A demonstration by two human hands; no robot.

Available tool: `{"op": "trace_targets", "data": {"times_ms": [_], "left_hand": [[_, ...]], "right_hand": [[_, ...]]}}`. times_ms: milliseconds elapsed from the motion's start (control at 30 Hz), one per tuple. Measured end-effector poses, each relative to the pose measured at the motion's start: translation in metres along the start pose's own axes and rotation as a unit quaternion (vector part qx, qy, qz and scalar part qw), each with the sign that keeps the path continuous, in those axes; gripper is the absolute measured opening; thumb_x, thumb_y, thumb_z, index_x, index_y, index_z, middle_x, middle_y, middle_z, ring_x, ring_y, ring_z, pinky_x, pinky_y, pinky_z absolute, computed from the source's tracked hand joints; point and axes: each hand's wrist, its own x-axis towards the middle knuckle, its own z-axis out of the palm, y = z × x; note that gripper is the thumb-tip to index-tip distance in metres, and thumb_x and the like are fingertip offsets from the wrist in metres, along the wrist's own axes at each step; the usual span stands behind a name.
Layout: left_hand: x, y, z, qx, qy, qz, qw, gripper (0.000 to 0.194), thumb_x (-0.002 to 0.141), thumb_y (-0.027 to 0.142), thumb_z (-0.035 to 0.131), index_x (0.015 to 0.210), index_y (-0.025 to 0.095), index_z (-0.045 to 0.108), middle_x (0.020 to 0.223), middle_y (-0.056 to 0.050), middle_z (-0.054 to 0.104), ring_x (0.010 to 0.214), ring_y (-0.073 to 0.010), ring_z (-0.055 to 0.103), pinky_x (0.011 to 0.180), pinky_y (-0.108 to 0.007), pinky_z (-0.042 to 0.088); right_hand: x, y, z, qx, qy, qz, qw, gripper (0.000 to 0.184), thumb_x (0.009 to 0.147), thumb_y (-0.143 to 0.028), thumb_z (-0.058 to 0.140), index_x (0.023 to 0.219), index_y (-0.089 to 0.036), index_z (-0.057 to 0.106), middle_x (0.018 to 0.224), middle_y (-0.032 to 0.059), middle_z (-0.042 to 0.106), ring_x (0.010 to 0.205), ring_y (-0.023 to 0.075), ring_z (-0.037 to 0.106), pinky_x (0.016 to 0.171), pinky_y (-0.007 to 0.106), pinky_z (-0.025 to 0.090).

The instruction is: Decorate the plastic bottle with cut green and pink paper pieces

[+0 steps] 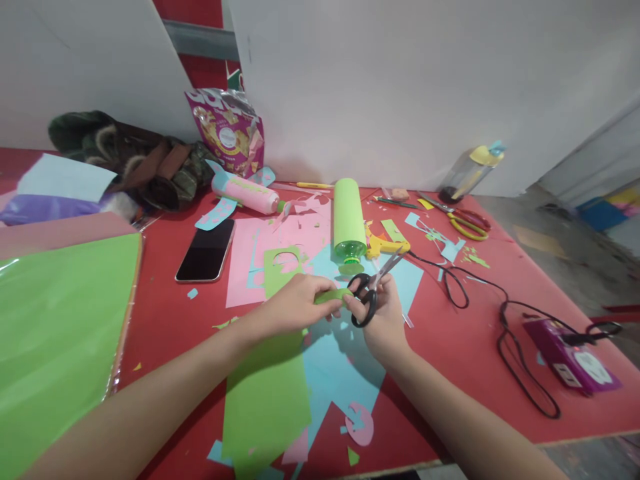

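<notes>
Between the fingers of my left hand is a small green paper piece, and the fingertips of my right hand touch its other end. My right hand also holds black-handled scissors, whose blades point up and to the right, away from the paper. Just beyond my hands lies a bottle wrapped in green paper, its clear green neck toward me. Green paper and light blue paper with scraps on them lie under my hands.
A yellow glue gun lies by the bottle, its cord running right to a purple power box. Left are a phone, a pink-wrapped bottle with blue wings and a green paper pack. Yellow-red-handled scissors lie at the back right.
</notes>
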Motion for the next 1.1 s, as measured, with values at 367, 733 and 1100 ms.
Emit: {"op": "trace_targets", "data": {"times_ms": [367,733,1100], "left_hand": [[0.002,-0.002,0.001,-0.061,0.000,-0.025,0.998,0.021,0.077,0.028,0.047,0.064,0.016,0.059,0.064,-0.001,0.065,0.061,-0.0122,0.059,0.061,-0.023,0.044],[0.001,0.002,0.001,-0.073,0.028,-0.032,0.996,0.019,0.077,0.026,0.047,0.067,0.015,0.059,0.065,-0.002,0.065,0.061,-0.0122,0.059,0.061,-0.023,0.045],[0.001,-0.004,-0.014,-0.094,0.122,-0.040,0.987,0.021,0.078,0.032,0.048,0.070,0.015,0.058,0.064,-0.003,0.067,0.063,-0.0144,0.061,0.062,-0.026,0.046]], "right_hand": [[0.000,-0.001,-0.001,-0.015,0.027,-0.010,0.999,0.034,0.063,-0.020,0.067,0.073,-0.023,0.034,0.072,-0.0063,0.053,0.060,0.0085,0.050,0.054,0.023,0.039],[0.000,-0.001,-0.001,-0.016,0.019,-0.011,1.000,0.034,0.063,-0.019,0.066,0.072,-0.023,0.034,0.072,-0.0060,0.052,0.062,0.0092,0.051,0.055,0.024,0.041],[-0.002,0.004,0.000,-0.004,-0.067,0.039,0.997,0.036,0.065,-0.029,0.067,0.073,-0.024,0.032,0.070,-0.0073,0.049,0.051,0.0065,0.047,0.049,0.022,0.039]]}}
